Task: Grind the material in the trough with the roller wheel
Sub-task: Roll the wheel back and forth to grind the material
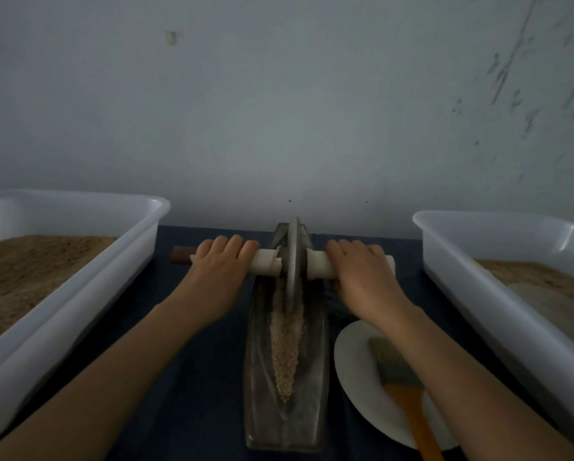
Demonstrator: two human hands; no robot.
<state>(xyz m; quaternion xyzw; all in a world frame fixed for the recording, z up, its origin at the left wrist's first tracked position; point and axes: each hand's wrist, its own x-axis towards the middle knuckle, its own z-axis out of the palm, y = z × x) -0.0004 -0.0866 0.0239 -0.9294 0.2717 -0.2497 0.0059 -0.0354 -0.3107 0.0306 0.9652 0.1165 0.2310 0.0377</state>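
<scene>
The left hand [217, 261] curls over the pale wrapped axle handle [265, 261] on one side of the grey metal roller wheel [293, 261], and the right hand [362, 264] wraps the matching handle on the other side; both are clamped on it. The wheel stands upright in the far part of the long, boat-shaped metal trough [287, 424], which lies lengthwise on the dark blue tabletop [195, 377].

To grind well, I would press down evenly through both hands so the wheel stays vertical in the groove, and roll it the whole length toward the near end, where the beige granular material [285, 347] looks coarsest. Uneven pressure would likely tip the wheel or push grains over the sides.

On the left stands a white plastic tub [79, 287] holding brown powder. Another white plastic tub [498, 294] on the right holds a similar powder. Just beside the trough, a white plate [352, 354] carries an orange-handled brush [402, 377].
</scene>
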